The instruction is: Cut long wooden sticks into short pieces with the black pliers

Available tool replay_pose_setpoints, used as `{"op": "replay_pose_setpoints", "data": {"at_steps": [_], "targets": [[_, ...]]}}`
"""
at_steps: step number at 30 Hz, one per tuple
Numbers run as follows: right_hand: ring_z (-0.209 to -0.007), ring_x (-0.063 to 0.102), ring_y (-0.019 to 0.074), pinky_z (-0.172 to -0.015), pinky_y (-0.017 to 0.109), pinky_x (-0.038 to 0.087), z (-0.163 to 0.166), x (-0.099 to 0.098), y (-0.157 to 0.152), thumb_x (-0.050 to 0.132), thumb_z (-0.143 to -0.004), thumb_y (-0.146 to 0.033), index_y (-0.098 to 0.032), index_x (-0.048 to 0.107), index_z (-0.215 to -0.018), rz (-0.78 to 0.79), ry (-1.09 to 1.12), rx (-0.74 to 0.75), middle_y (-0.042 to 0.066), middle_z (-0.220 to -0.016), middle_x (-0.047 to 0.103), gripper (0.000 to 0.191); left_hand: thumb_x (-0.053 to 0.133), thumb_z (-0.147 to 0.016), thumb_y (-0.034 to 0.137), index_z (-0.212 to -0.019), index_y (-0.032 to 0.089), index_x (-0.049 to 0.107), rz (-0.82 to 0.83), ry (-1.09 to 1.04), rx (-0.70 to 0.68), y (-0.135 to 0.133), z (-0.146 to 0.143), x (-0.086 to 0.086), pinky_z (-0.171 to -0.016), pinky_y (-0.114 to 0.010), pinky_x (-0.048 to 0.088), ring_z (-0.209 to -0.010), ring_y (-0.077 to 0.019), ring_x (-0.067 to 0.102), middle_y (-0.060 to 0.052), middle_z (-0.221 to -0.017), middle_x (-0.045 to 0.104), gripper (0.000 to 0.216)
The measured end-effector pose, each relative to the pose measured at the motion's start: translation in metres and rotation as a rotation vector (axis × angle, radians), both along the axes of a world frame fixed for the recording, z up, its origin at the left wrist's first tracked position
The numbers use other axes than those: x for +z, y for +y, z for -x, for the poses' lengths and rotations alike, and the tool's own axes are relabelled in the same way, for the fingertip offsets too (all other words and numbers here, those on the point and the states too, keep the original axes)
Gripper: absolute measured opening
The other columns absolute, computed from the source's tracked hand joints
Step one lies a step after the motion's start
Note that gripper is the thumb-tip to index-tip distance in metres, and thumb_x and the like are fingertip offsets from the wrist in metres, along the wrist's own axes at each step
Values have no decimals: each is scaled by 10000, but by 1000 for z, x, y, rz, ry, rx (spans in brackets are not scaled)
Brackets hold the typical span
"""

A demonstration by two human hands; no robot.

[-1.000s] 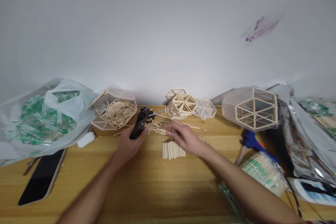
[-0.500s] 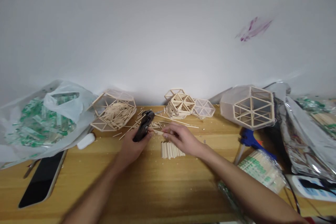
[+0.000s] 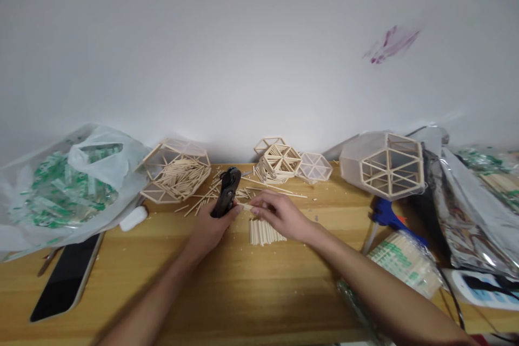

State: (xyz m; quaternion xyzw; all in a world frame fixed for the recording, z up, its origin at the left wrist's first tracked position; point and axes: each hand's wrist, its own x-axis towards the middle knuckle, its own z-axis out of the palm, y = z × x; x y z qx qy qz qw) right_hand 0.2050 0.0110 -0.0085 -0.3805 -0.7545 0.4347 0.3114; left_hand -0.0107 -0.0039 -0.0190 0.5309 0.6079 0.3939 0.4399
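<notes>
My left hand (image 3: 208, 232) is closed around a black hand tool (image 3: 225, 192) with pivots, which looks like a pair of cutters, held upright. Between the fingertips of my right hand (image 3: 279, 215) is a short wooden stick (image 3: 245, 206); its left end reaches the left fingers. Just below the right hand, a row of short cut sticks (image 3: 265, 233) lies side by side on the table. Longer loose sticks (image 3: 279, 190) are scattered behind both hands. A six-sided stick frame (image 3: 146, 192) at the back left holds a heap of short pieces (image 3: 180, 175).
Small hexagonal stick frames (image 3: 284, 159) and a larger covered one (image 3: 389, 170) stand along the wall. On the left are a plastic bag (image 3: 133, 165) of green-printed wrappers, a phone (image 3: 65, 278) and a white case (image 3: 133, 218). A blue glue gun (image 3: 385, 213) and packed sticks (image 3: 405, 262) lie right.
My left hand has turned the black tool slightly more upright and shifted a little right. The right hand has stayed nearly still with its stick.
</notes>
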Motion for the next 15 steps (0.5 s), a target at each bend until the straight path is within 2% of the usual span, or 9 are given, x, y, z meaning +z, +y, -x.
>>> {"op": "replay_pose_setpoints", "data": {"at_steps": [5, 10, 13, 15], "targets": [[-696, 625, 142, -643, 244, 467, 1, 0, 0, 563, -996, -324, -141, 694, -1041, 68, 35, 2, 38, -836, 641, 229, 748, -737, 482, -845, 174, 715, 23, 28, -33, 0, 2, -5, -620, -241, 437, -617, -133, 538, 26, -662, 606, 328], [-651, 600, 129, -615, 237, 450, 3, -1, -1, 568, -989, -363, -140, 686, -1032, 149, 95, 4, 19, -762, 631, 256, 732, -747, 508, -831, 171, 698, 42, -9, -37, -1, 1, -2, -546, -236, 415, -548, -124, 497, 34, -602, 565, 349], [-590, 562, 120, -558, 224, 422, 2, 1, -2, 573, -983, -408, -140, 674, -1061, 222, 139, -5, -3, -667, 616, 297, 683, -805, 529, -848, 162, 688, -8, -54, -73, -1, 4, -1, -573, -252, 447, -569, -136, 523, 20, -616, 572, 369], [-528, 518, 108, -491, 213, 378, 2, 4, -1, 576, -976, -453, -138, 661, -1089, 284, 171, -19, -16, -625, 602, 345, 624, -868, 523, -931, 158, 687, -89, -36, -104, 0, 10, 1, -639, -268, 480, -635, -150, 563, -2, -691, 612, 376]]}}
